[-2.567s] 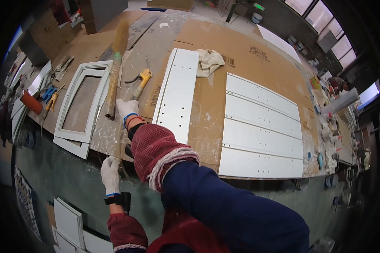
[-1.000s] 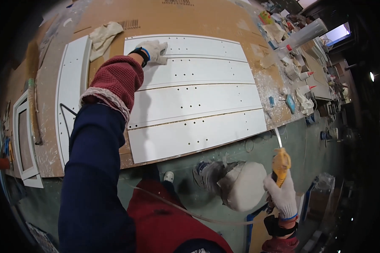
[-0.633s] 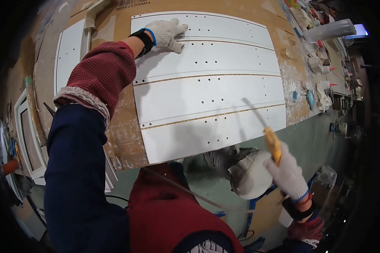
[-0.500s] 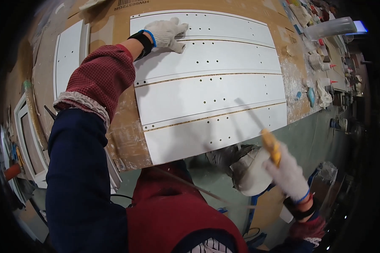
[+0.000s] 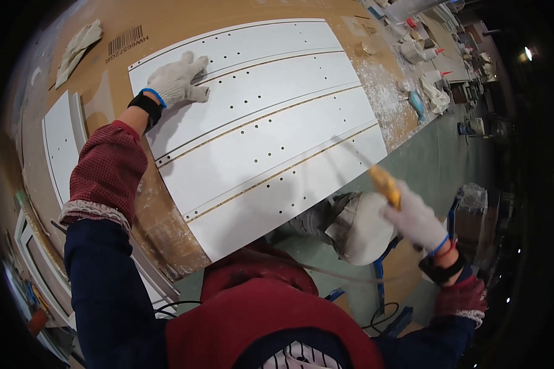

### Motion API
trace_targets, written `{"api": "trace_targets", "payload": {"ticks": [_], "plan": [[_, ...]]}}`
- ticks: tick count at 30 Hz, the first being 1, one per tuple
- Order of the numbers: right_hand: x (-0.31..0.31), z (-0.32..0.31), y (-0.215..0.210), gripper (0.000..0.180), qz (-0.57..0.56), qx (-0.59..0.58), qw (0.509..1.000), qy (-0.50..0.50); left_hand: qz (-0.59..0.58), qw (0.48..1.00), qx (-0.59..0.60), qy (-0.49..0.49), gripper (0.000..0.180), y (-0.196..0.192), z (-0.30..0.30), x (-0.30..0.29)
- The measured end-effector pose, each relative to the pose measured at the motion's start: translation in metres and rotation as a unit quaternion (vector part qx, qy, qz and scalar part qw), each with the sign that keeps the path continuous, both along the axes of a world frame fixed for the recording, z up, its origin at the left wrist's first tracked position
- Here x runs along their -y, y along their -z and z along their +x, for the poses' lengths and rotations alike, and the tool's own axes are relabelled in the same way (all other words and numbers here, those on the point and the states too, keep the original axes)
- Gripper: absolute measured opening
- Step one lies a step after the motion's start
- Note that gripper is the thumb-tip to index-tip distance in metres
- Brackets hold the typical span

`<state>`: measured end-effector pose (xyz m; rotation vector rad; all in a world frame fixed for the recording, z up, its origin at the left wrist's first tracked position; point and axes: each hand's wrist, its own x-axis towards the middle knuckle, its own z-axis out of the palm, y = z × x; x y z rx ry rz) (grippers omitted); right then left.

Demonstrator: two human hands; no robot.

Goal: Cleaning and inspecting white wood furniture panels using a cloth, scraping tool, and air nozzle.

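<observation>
Fingers of the left hand [image 5: 171, 83] wide apart on white panels [image 5: 301, 138], right hand [image 5: 415, 215] closed around yellow air gun [image 5: 385, 184].

The panels [image 5: 264, 138] are white; the air gun [image 5: 386, 186] yellow; sleeve covers [image 5: 108, 167] checked dark red; the shirt [image 5: 297, 358] black-and-white striped

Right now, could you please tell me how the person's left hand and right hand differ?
The left hand rests spread on the white panels, while the right hand is closed around a yellow tool. The left hand looks sharp; the right hand looks blurred. Both wear white gloves and black wristbands.
</observation>
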<state>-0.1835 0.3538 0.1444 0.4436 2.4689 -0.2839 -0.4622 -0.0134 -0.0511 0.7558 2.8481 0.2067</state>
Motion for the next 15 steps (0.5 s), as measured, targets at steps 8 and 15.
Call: {"api": "trace_targets", "payload": {"ticks": [8, 15], "plan": [[0.025, -0.082, 0.034, 0.051, -0.005, -0.032, 0.999, -0.035, -0.013, 1.0, 0.017, -0.008, 0.076, -0.006, 0.0, -0.002], [0.03, -0.104, 0.06, 0.039, 0.03, -0.116, 0.989, -0.086, -0.017, 1.0, 0.015, -0.018, 0.074, -0.016, 0.004, -0.012]]}}
